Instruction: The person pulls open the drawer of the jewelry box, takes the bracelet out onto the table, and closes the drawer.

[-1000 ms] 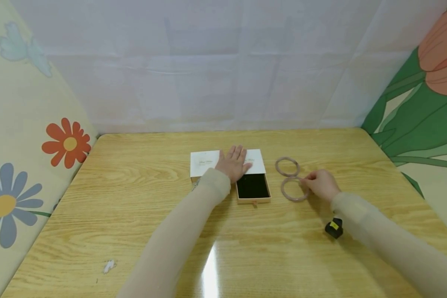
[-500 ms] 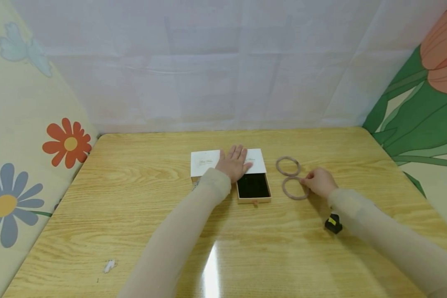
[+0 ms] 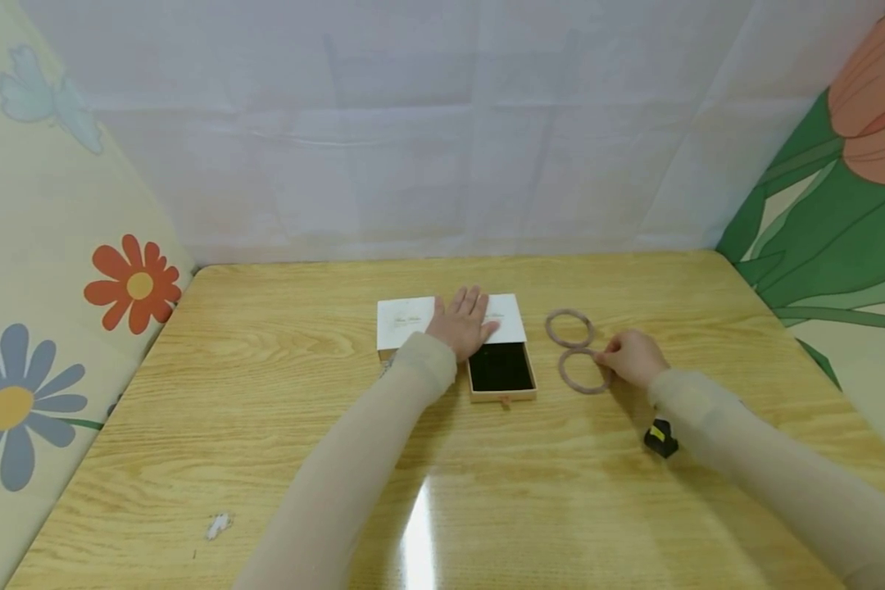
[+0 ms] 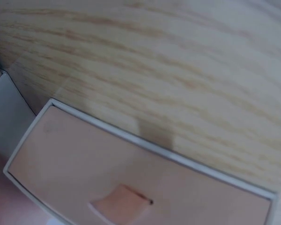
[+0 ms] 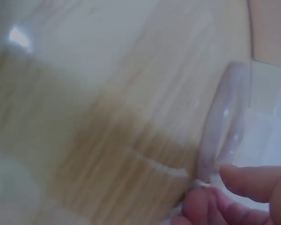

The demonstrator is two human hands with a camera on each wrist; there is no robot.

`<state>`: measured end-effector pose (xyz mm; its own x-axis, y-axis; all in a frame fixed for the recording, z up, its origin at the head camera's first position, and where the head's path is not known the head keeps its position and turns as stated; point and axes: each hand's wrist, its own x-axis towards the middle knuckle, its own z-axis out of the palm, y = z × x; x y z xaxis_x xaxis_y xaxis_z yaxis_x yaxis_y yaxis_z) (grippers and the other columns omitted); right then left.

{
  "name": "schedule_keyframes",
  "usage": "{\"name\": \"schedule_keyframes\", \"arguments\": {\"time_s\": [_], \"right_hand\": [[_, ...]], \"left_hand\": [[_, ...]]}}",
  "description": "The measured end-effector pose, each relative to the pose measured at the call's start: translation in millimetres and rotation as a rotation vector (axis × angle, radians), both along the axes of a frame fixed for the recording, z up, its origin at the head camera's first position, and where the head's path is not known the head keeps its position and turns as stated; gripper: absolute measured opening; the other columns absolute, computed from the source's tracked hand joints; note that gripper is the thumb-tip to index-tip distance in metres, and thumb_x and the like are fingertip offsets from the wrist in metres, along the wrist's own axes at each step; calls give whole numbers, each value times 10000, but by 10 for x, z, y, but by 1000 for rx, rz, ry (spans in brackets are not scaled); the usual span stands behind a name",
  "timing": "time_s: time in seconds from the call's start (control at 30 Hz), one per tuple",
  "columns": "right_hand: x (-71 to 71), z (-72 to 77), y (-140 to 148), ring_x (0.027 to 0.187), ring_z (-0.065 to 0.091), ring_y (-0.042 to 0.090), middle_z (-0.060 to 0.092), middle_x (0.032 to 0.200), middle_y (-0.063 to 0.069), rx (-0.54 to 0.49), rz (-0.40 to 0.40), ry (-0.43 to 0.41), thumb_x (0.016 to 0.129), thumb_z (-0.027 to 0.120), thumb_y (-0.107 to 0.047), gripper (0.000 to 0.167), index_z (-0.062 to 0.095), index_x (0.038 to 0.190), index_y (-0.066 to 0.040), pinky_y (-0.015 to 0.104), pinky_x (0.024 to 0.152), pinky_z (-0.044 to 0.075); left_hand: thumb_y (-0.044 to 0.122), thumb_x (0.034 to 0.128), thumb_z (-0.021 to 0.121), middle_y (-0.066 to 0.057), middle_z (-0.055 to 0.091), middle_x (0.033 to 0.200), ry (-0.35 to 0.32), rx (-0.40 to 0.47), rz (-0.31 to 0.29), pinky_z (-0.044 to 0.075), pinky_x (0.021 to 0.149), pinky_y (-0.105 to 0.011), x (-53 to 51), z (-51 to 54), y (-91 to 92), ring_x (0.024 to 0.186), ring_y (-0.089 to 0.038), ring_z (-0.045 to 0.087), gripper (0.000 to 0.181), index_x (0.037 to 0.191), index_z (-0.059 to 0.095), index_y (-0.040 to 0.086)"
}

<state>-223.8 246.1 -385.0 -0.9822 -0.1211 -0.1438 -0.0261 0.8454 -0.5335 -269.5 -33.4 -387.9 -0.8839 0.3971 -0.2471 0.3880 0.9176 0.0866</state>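
Note:
Two white-topped boxes stand side by side in the head view. My left hand (image 3: 460,324) lies across both tops with its fingers straight. The right box (image 3: 509,321) has its drawer (image 3: 503,397) pulled out, showing a black lining. The left box (image 3: 401,322) has its drawer in; a peach box front with a ribbon tab (image 4: 119,205) fills the left wrist view. My right hand (image 3: 634,359) pinches the right edge of the nearer pale mauve bangle (image 3: 584,392), also seen in the right wrist view as a glossy ring (image 5: 220,112). A second bangle (image 3: 569,312) lies just behind it.
The boxes and bangles are on a wood-grain table (image 3: 265,393). A black device with a yellow mark (image 3: 660,440) is at my right wrist. A worn white patch (image 3: 218,524) shows at the table's front left. A white sheet (image 3: 413,164) hangs behind.
The nearer bangle's front edge has shifted slightly away from me, with the right hand moving a little the same way. The left hand has stayed on the boxes.

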Motion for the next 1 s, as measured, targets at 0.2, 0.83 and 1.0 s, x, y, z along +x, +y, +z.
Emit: {"name": "schedule_keyframes", "arguments": {"time_s": [0.2, 0.83, 1.0], "right_hand": [[60, 78, -33, 737, 589, 299, 647, 763, 169, -31, -28, 44, 914, 629, -109, 257, 650, 879, 144, 355, 639, 474], [433, 207, -375, 623, 537, 110, 634, 664, 35, -208, 11, 86, 949, 634, -141, 270, 671, 832, 100, 255, 565, 446], [493, 214, -463, 632, 523, 117, 619, 641, 10, -253, 25, 103, 942, 633, -107, 252, 674, 812, 105, 257, 587, 444]], "left_hand": [[512, 1042, 127, -48, -73, 1628, -5, 9, -4, -5, 1164, -524, 16, 9, -10, 1477, -213, -81, 657, 1575, -5, 151], [492, 1052, 121, -66, -36, 1631, 27, 1, -18, 24, 1167, -522, 84, 71, -15, 1485, -235, -26, 644, 1577, 19, 132], [480, 1058, 137, -69, -22, 1632, 35, 10, -17, 31, 1167, -522, 100, 94, -22, 1486, -240, -10, 636, 1577, 35, 127]]}}
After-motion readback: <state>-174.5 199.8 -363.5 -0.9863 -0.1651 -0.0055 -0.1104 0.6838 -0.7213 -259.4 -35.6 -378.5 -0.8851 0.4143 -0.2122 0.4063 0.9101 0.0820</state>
